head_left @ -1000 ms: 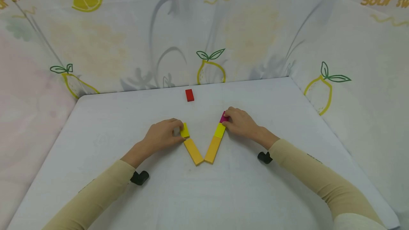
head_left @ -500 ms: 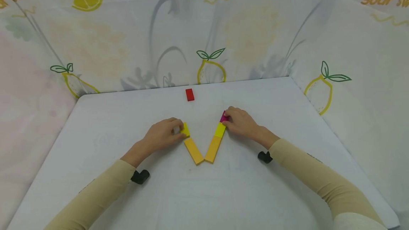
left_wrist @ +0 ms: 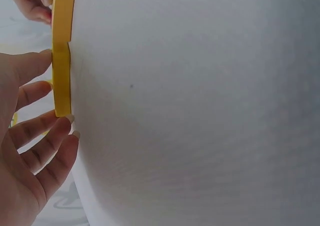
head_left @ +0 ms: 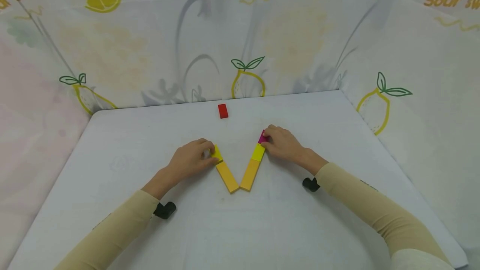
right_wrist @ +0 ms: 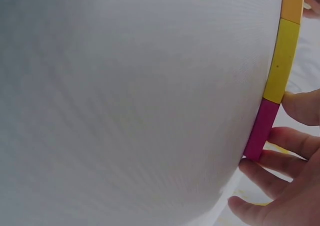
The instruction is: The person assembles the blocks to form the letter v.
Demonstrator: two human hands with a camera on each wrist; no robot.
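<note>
Head view: a V of flat blocks is seen on the white table (head_left: 112, 136) — two orange blocks (head_left: 228, 176) meet at its point. The yellow block (head_left: 216, 153) topping the left limb is pinched by the left hand (head_left: 189, 160); the magenta block (head_left: 262, 137), above a second yellow block (head_left: 258, 152) on the right limb, is held at its edges by the right hand (head_left: 282, 143). A red block (head_left: 223, 111) lies well apart. The pieces look light, stiff and smooth — best taken by their long side edges.

White table (head_left: 112, 228) — pale cloth backdrop (head_left: 157, 53) on three sides, lemon prints, "Sour sweet" lettering — soft even light.
</note>
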